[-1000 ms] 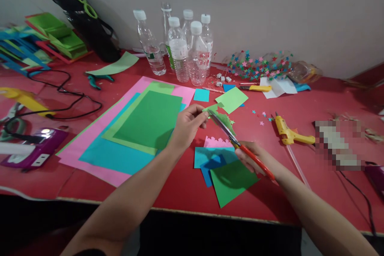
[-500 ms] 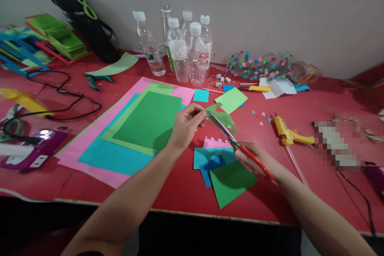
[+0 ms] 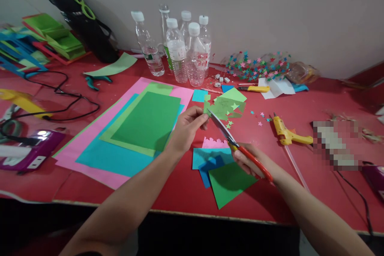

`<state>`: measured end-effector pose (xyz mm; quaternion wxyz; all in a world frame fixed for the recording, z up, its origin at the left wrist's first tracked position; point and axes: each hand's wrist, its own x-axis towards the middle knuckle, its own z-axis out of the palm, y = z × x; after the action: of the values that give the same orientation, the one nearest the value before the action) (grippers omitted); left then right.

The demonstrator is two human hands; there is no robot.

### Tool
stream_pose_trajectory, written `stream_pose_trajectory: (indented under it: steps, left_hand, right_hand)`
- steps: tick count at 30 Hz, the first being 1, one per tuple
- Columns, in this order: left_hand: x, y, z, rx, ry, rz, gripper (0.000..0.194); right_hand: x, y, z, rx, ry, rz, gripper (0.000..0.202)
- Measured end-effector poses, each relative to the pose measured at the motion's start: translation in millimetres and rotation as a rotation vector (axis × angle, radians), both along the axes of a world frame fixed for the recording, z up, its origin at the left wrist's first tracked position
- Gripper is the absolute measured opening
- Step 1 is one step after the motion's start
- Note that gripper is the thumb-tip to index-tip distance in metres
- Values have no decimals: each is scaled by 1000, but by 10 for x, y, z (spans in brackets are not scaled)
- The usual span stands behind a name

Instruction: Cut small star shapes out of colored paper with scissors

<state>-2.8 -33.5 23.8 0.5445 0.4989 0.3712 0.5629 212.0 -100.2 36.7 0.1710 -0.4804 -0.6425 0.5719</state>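
Between thumb and fingers, my left hand (image 3: 190, 124) pinches a light green paper (image 3: 222, 107) with notched, cut-out edges. My right hand (image 3: 252, 159) is wrapped round the red handles of the scissors (image 3: 222, 126), whose blade tips meet the paper right beside my left fingertips. Small green stars (image 3: 229, 124) lie under the paper. Nearer me are a pink strip with a jagged edge (image 3: 213, 143), a teal sheet (image 3: 199, 158) and a dark green sheet (image 3: 229, 192), with the scissors and my right hand above them.
Stacked green, teal and pink sheets (image 3: 147, 120) lie left. Plastic bottles (image 3: 196, 62) stand along the wall, beside a container of coloured stars (image 3: 258, 66). A yellow cutter (image 3: 258, 89) and a yellow glue gun (image 3: 286, 132) lie right; a black flask (image 3: 87, 28) leans back left.
The light green paper has swung from a blurred, tilted pose to a flatter one, showing its notches and the stars. Both hands keep their grips; the whole view has shifted slightly.
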Motion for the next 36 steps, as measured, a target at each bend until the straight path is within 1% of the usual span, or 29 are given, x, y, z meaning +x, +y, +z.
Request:
stream_pose_trajectory:
  steps: [3, 8, 15, 21, 27, 36]
  left_hand:
    - [12, -6, 1, -10, -19, -14, 14]
    - [22, -10, 3, -24, -16, -18, 14]
    - [27, -5, -5, -22, -41, -35, 14]
    - [29, -15, 24, -20, -49, -34, 15]
    - [34, -14, 13, -12, -44, -54, 14]
    - [27, -18, 18, 6, -37, -54, 15]
  right_hand:
    - [-19, -13, 17, 5, -20, -14, 43]
    - [-17, -17, -27, 23, -24, -25, 44]
    - [-34, -26, -61, -1, -71, -65, 40]
    - [-45, -30, -81, 19, -58, -87, 45]
    - [-23, -5, -71, 61, -8, -45, 45]
    - [-44, -24, 5, 52, -64, -81, 42]
